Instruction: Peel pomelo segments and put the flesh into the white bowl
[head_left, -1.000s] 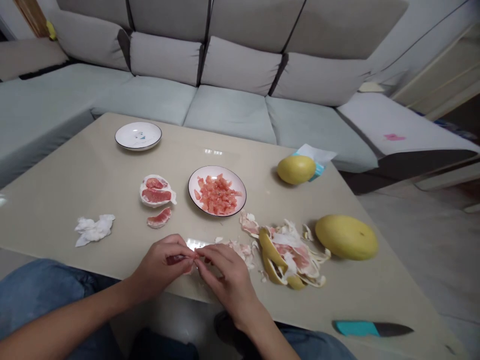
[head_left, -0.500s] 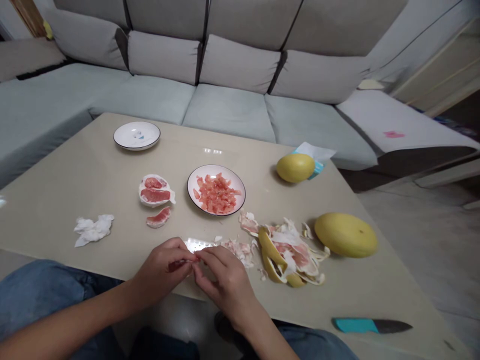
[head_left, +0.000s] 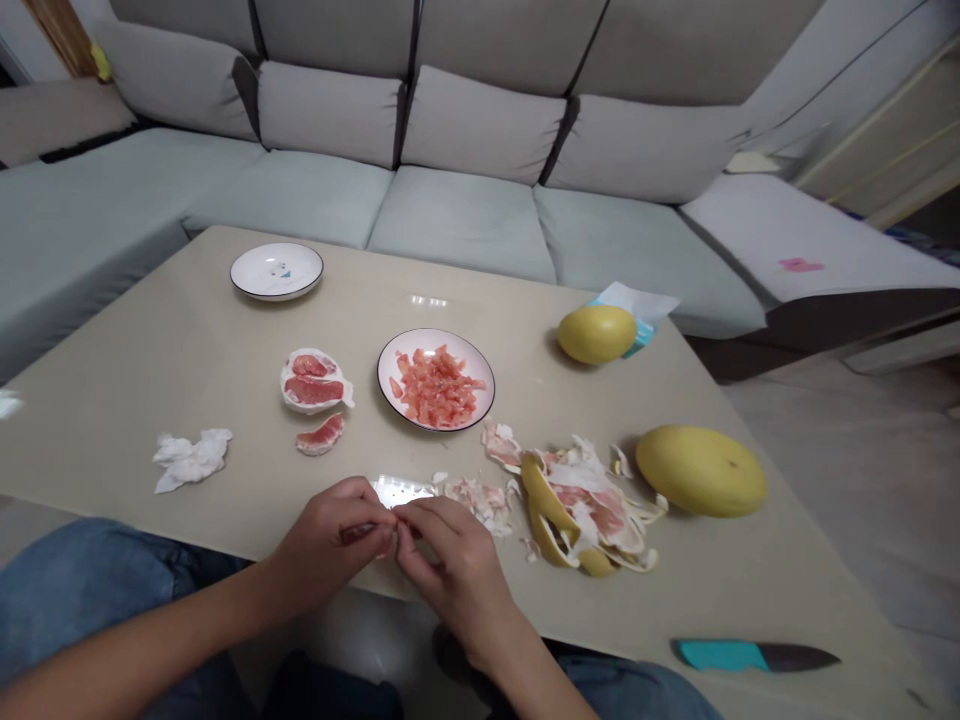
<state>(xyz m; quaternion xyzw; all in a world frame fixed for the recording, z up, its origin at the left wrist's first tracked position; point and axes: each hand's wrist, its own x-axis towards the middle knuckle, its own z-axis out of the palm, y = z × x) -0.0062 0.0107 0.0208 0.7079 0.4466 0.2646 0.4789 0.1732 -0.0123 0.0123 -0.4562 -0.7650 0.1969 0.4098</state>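
Observation:
My left hand [head_left: 334,530] is closed around a pomelo segment [head_left: 357,534], of which only a dark red sliver shows between the fingers. Fingertips of my right hand [head_left: 450,555] pinch at the segment's end, touching those of the left. Both hands are over the table's near edge. Beyond them, a white plate with a dark rim [head_left: 391,400] holds pulled-apart pink pomelo flesh [head_left: 439,388]. Left of it lie a peeled pomelo chunk [head_left: 313,382] and a loose segment [head_left: 320,435]. Membrane scraps [head_left: 480,500] sit just beyond my right hand.
Yellow rind and pith [head_left: 551,510] are heaped at the right, near two whole pomelos [head_left: 701,470]. A teal-handled knife [head_left: 757,656] lies at the near right. Crumpled tissue [head_left: 193,460] is at the left, another plate [head_left: 276,272] at the far left, a tissue pack [head_left: 641,318] at the back.
The view has shifted slightly, so the table things appear a little to the right. Both hands stay together at the segment with only slight finger movement.

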